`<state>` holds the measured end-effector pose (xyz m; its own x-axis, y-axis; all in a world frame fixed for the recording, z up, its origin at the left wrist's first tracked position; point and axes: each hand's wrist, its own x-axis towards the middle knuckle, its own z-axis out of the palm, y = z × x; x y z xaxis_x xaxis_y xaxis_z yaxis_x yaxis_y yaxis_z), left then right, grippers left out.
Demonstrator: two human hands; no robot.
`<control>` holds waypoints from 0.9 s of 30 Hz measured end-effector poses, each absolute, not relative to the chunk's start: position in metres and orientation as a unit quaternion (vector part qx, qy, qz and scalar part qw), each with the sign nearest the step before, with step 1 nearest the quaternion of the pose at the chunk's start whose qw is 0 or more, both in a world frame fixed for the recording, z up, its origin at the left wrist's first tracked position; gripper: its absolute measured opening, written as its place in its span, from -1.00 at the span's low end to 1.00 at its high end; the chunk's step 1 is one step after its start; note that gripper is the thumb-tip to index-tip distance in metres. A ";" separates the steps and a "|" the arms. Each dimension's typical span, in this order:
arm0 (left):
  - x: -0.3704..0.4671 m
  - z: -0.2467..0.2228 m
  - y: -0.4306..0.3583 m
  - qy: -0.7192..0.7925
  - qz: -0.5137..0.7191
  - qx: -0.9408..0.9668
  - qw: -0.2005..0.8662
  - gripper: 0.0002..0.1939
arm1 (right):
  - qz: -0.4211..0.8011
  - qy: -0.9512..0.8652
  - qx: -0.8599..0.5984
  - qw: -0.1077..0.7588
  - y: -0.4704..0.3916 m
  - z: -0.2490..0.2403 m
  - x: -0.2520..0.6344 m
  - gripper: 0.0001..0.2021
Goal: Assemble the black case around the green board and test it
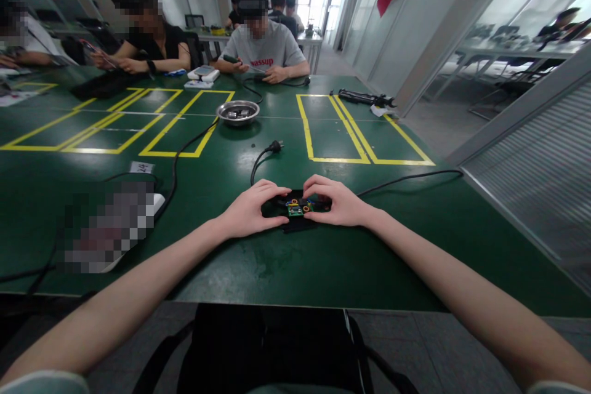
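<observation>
A small green circuit board (pixel 295 211) with copper-coloured rings lies between my hands, just above the table's near part. Thumb and fingers of my left hand (pixel 249 210) close around its left side. On the other side my right hand (pixel 339 204) pinches the board's right edge. Beneath and behind the board is a black piece (pixel 298 228), perhaps a casing; the fingers cover much of it. A black cable (pixel 406 180) runs off to the right from behind my right hand, and a cord with a black plug (pixel 276 146) lies just beyond my left hand.
On the green table (pixel 258 271) stands a metal bowl (pixel 238 112) with small metal parts. A blurred-out object (pixel 115 228) lies left. Yellow tape (pixel 339 160) marks rectangles farther back. A black tool-like object (pixel 364 97) lies far right. A person in grey (pixel 263 49) works opposite; others sit left.
</observation>
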<state>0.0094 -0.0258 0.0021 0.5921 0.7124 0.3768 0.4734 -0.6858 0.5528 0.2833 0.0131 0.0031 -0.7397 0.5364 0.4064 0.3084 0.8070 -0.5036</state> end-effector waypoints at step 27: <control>0.009 0.000 -0.026 0.350 0.294 0.861 0.223 -0.40 | 0.202 -0.907 -0.228 0.290 0.012 -0.001 0.280 -0.77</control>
<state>0.0088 -0.0257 0.0003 0.5818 0.7341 0.3502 0.4714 -0.6552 0.5903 0.2803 0.0125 -0.0010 -0.7281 0.5303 0.4344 0.2965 0.8149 -0.4980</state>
